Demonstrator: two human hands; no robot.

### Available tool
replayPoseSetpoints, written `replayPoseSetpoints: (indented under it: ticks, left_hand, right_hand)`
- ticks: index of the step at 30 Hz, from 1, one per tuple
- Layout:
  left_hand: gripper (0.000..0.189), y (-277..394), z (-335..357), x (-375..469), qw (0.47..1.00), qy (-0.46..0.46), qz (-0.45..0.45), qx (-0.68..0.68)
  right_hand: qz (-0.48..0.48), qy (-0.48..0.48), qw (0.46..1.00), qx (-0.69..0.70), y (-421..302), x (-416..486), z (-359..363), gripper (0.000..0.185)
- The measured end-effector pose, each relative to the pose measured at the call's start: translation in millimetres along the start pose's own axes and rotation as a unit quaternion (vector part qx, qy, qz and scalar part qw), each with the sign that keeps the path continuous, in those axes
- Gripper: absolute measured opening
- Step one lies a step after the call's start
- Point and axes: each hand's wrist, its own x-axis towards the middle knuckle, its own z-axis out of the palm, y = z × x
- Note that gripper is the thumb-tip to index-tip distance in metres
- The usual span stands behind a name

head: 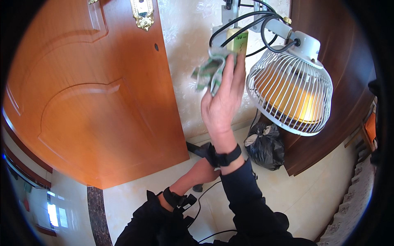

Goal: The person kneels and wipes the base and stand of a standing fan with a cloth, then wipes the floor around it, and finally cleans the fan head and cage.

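Observation:
My right hand point(226, 92) holds a crumpled green and white cloth point(211, 70) between thumb and fingers. Its fingers reach up against the lower part of a yellow-green box point(237, 40) on the lamp's stand. My left hand point(205, 172) is lower down, behind the right wrist; its fingers are hidden, so its grip cannot be told. To the right of the right hand hangs a heat lamp head point(291, 89) with a white wire cage and a round golden plate inside. Black cables point(243, 18) loop above the cloth, around the lamp's metal arm point(278, 27).
An orange-brown wooden door point(129, 117) with a brass lock plate point(143, 15) stands at the left. A tied black plastic bag point(266, 147) lies on the tiled floor point(295, 187) beside dark wood panelling point(326, 30). A thin black cable point(199, 201) trails below my left hand.

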Motion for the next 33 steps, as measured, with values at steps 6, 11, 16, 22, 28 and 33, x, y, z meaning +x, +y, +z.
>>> replayPoseSetpoints:
  ticks: [6,11,16,22,28,33]
  left_hand:
    - [0.048,2,3,0,0.999,-0.027,-0.017,-0.019]
    - [0.043,6,3,1,0.999,-0.035,-0.005,-0.005]
    - [0.032,15,-1,0,0.992,-0.093,-0.075,0.040]
    - [0.040,15,-1,-1,0.998,-0.061,-0.034,-0.003]
    - [0.041,0,9,-2,1.000,-0.019,0.005,0.010]
    - [0.041,-8,11,-2,0.999,-0.020,0.018,0.036]
  right_hand:
    - [-0.013,-0.048,0.999,-0.010,4,-19,-14,0.090]
    - [0.002,-0.025,0.999,0.041,-1,-4,-4,0.087]
    - [0.032,0.078,0.990,0.117,-1,27,16,0.078]
    - [0.014,0.006,0.997,0.073,6,-3,2,0.091]
    - [0.000,-0.055,0.996,0.065,11,-26,-10,0.087]
    - [-0.009,-0.067,0.994,0.082,16,-34,-14,0.084]
